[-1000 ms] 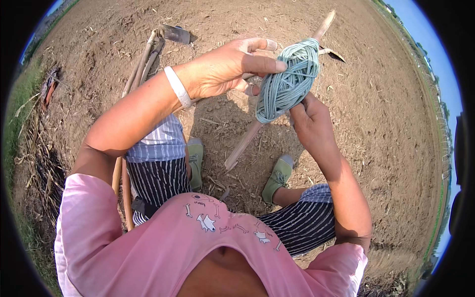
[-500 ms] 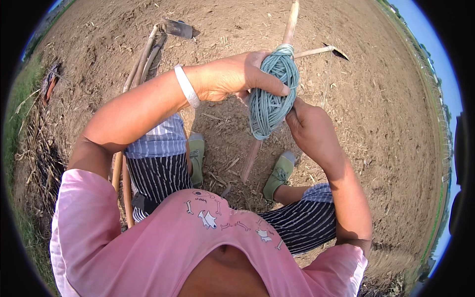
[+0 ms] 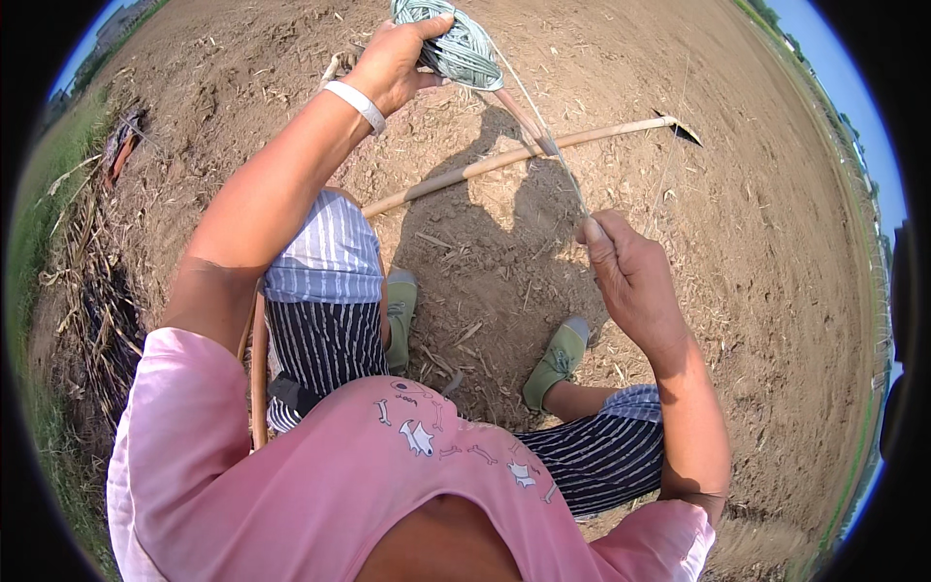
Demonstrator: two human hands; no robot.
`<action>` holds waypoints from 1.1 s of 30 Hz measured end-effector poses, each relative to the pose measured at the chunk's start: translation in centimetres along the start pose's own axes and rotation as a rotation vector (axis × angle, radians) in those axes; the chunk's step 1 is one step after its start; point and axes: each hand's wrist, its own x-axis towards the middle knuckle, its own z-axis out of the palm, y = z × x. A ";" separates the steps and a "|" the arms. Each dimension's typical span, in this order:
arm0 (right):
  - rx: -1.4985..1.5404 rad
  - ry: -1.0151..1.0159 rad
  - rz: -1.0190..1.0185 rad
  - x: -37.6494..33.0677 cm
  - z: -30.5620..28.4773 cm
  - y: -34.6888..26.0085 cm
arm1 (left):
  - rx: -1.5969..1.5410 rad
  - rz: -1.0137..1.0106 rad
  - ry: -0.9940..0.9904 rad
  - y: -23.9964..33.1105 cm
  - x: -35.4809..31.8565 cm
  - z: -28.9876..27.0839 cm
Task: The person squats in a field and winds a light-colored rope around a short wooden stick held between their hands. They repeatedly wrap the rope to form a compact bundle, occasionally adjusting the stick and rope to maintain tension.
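A plump bundle of pale blue-green cord (image 3: 465, 56), wound in overlapping, crisscrossing turns around a wooden stick (image 3: 520, 115), sits gripped in the left hand (image 3: 393, 64) at the view's top edge, above brown soil (image 3: 776, 291), while the right hand (image 3: 635, 281) pinches one straight strand (image 3: 570, 177) running from it.

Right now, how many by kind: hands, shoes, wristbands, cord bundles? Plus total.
Hands: 2 (left hand, right hand)
Green shoes: 2 (left shoe, right shoe)
White wristband: 1
Blue-green cord bundle: 1
Total: 6
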 end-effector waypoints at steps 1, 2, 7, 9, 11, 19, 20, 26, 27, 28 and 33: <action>0.000 -0.060 -0.038 -0.2 0.9 -0.7 | -0.104 -0.022 0.030 -0.2 0.7 -0.8; -0.002 -0.120 -0.073 -0.4 1.8 -1.0 | -0.207 -0.041 0.064 0.0 1.1 -1.2; -0.117 -0.262 -0.048 1.2 5.3 2.8 | -0.398 -0.159 -0.170 -0.2 -1.2 2.1; -0.177 -0.195 -0.004 2.2 4.2 6.1 | -0.345 -0.230 -0.399 -0.5 -2.2 2.7; -0.152 -0.114 0.088 2.7 2.6 9.6 | -0.077 -0.257 -0.497 -1.1 -3.1 3.4; -0.448 0.211 -0.019 0.9 -2.7 5.6 | 1.593 0.109 -0.671 -4.4 -2.8 2.1; -0.482 0.236 -0.093 1.0 -2.8 4.7 | 1.678 0.131 -0.772 -4.3 -3.2 2.6; -0.218 0.256 0.117 1.2 -4.0 7.2 | 1.399 0.604 -1.119 -5.6 -7.3 6.2; -0.109 0.242 0.161 1.0 -4.1 8.5 | 1.154 0.602 -1.117 -4.8 -7.6 6.9; 0.011 0.221 0.194 1.1 -3.8 9.2 | 1.056 0.638 -1.022 -4.0 -7.5 7.2; 0.254 0.238 0.074 1.2 -2.9 9.7 | 0.517 0.449 -0.475 -1.1 -4.7 6.1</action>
